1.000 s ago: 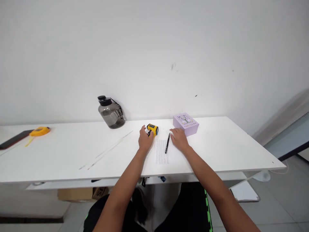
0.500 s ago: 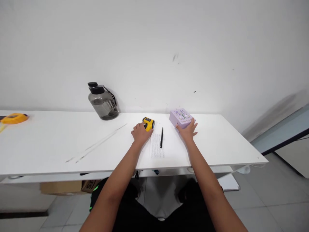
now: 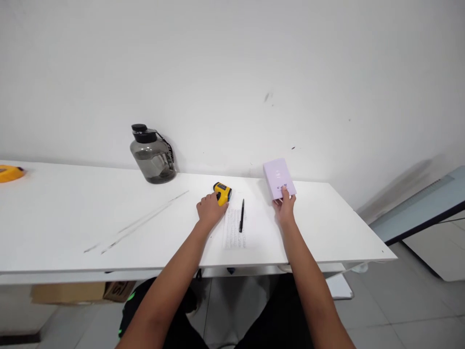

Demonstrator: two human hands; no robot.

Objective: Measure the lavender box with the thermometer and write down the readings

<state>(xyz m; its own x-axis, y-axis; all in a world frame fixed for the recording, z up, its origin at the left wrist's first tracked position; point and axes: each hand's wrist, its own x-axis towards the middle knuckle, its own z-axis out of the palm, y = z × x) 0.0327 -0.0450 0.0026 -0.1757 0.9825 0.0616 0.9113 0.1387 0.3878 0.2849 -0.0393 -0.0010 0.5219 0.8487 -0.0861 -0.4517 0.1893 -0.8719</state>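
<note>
My left hand point(image 3: 210, 211) is closed around the lower part of a yellow-and-black handheld tool point(image 3: 223, 192), resting on the table; its exact kind is unclear. My right hand point(image 3: 285, 206) grips a lilac box point(image 3: 278, 177) by its near end, thumb on the printed face and fingers beneath. The box is tilted, with a mostly plain face with small pale lettering towards me. Between my hands a black pen point(image 3: 241, 215) lies across a sheet of paper with writing point(image 3: 234, 232).
On the white table point(image 3: 145, 242), a grey see-through water bottle point(image 3: 154, 157) with a black lid stands near the wall. An orange object point(image 3: 10, 173) is cut off at the left edge. A cardboard box point(image 3: 72, 292) sits below the table.
My right hand has tipped up and turned the lilac box, so the tree-picture face is out of sight. My left hand stays on the yellow tool. The view has shifted slightly.
</note>
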